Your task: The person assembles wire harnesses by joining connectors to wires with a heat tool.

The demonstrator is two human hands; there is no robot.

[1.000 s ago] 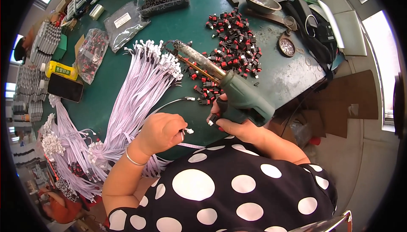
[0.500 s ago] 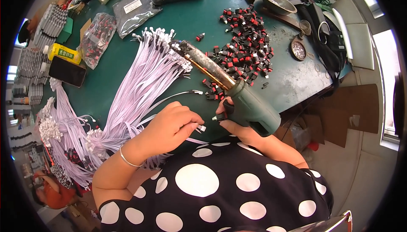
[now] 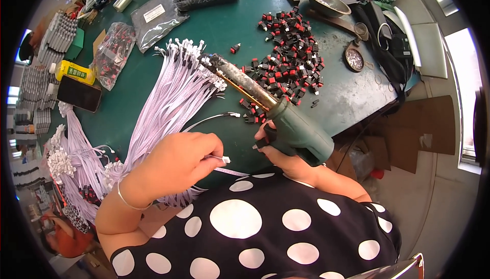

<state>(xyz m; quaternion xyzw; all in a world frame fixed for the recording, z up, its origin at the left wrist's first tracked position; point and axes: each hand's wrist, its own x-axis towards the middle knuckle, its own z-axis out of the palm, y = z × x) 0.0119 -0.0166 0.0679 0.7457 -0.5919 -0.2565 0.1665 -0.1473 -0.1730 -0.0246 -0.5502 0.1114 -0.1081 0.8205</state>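
Observation:
My left hand (image 3: 186, 157) is closed in a pinch on a white cable (image 3: 225, 159), whose small white connector sticks out past the fingertips. To its right, my right hand (image 3: 278, 157) grips a small black switch (image 3: 261, 143) between thumb and fingers. A dark green tool (image 3: 303, 126) with a worn metal barrel hangs over that hand and hides part of it; whether they touch I cannot tell. Beyond the left hand fans a large bundle of white cables (image 3: 171, 93). A pile of black and red switches (image 3: 293, 57) lies beyond the barrel.
A clear bin (image 3: 206, 3) of small black parts stands at the back. Plastic bags (image 3: 113, 54), a yellow bottle (image 3: 74, 72) and a phone (image 3: 79, 94) are at the left. A metal bowl (image 3: 328, 2) stands back right. Another person (image 3: 66, 235) sits at the lower left.
My left hand has moved left, away from my right hand, with the white cable's end in its fingers. The right hand stays beneath the green tool, and its switch is turned slightly.

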